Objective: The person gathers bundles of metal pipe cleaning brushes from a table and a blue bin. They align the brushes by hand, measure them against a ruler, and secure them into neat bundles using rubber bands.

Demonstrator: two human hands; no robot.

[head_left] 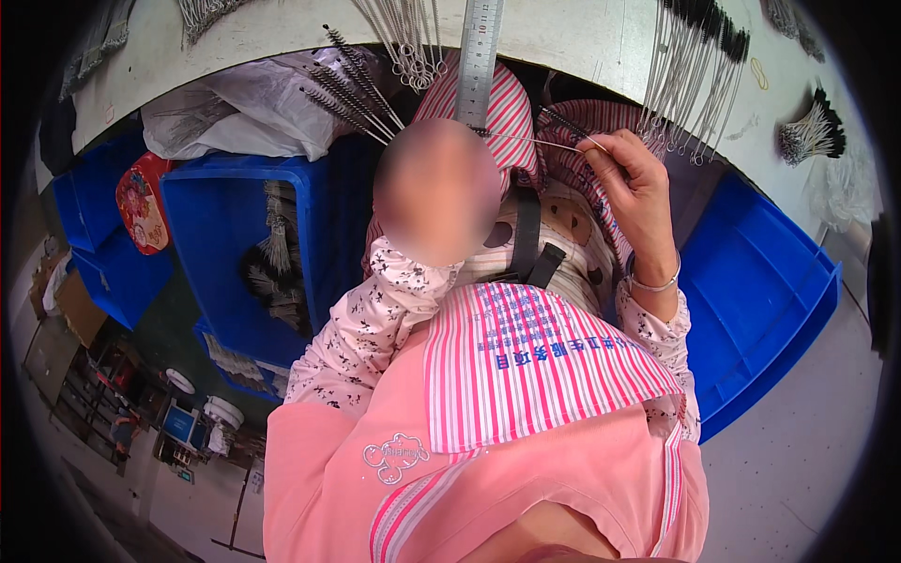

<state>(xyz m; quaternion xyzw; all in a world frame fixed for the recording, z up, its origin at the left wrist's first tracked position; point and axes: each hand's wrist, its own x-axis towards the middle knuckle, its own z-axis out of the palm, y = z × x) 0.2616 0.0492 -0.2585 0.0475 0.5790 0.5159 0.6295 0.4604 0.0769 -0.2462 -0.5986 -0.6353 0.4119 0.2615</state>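
Note:
My left hand [436,192] is blurred, so its fingers cannot be made out. Several black-bristled wire brushes [349,89] fan out from it toward the upper left, their wire stems running into the hand. My right hand [631,174] is closed, thumb and forefinger pinching a thin wire brush [544,143]. That brush's stem reaches left toward my left hand; a dark bristled length also shows just above my right fingertips. A steel ruler [477,66] juts over the table's near edge, its lower end just above my left hand.
On the pale table [563,38] lie looped-stem brushes [404,42], a larger brush row [690,75] and a brush bundle [812,129] at right. Blue bins stand left [183,235] and right [760,281]; brushes lie in the left one. Clear plastic [235,113] covers its far side.

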